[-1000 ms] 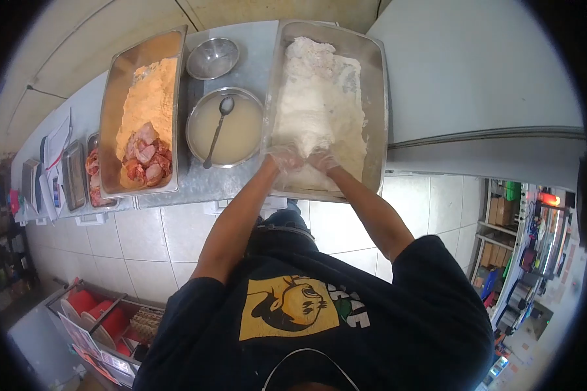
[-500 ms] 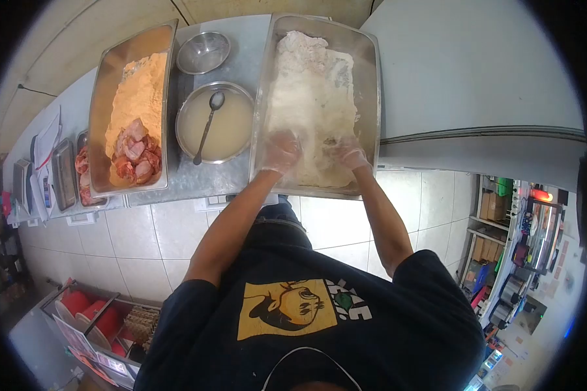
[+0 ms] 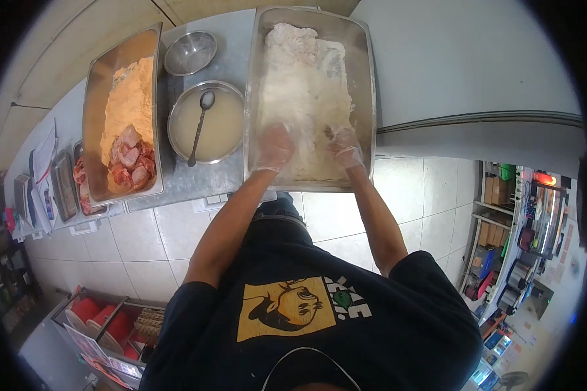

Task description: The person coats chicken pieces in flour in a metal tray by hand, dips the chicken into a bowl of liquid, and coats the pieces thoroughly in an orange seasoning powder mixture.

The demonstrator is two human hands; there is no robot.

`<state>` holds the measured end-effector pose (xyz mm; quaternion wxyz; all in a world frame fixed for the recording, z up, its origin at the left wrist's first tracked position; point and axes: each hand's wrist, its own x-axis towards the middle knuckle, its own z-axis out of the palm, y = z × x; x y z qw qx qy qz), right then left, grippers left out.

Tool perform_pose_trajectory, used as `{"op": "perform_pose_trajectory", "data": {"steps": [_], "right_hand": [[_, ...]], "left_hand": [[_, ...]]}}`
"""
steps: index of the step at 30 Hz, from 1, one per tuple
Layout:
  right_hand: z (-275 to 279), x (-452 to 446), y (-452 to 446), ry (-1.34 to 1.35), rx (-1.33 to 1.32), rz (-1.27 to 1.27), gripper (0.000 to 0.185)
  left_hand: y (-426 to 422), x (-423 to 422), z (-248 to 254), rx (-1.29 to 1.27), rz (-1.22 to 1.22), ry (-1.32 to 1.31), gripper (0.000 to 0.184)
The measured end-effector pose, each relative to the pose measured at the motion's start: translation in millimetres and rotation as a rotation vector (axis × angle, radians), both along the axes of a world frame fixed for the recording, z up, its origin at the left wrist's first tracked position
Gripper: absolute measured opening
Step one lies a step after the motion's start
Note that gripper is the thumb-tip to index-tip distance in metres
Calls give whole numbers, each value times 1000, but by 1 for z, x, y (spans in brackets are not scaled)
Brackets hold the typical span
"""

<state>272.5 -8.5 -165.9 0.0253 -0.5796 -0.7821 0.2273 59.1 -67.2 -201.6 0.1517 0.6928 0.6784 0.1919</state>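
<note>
A deep metal tray [image 3: 367, 98] holds white flour [image 3: 293, 91], with a lumpy heap [image 3: 290, 42] at its far end. Both hands wear clear plastic gloves and rest in the flour at the tray's near end. My left hand [image 3: 276, 146] lies on the left side, its fingers blurred and partly lost against the flour. On the right side is my right hand [image 3: 346, 146], its fingers curved down at the flour; a small dark patch shows by the fingertips. Whether either hand holds anything is hidden.
Left of the flour tray stand a bowl of cloudy liquid [image 3: 222, 133] with a spoon [image 3: 200, 124] across it, a small metal bowl [image 3: 190, 53], and a tray [image 3: 158, 124] with orange powder [image 3: 129, 98] and raw meat pieces [image 3: 132, 156]. Papers [image 3: 44, 156] lie further left.
My hands, close together a second ago over the flour, have moved apart to either side of the tray. The trays and bowls appear shifted left and slightly up in view.
</note>
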Motion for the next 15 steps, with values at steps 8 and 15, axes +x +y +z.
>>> {"op": "perform_pose_trajectory", "data": {"steps": [8,15], "right_hand": [[4,-50,-4,-7,148,8,23],[5,-41,6,12,241,97,21]], "left_hand": [[-7,10,40,-104,74,-22,32],[-10,5,44,-77,86,-104,27]]}}
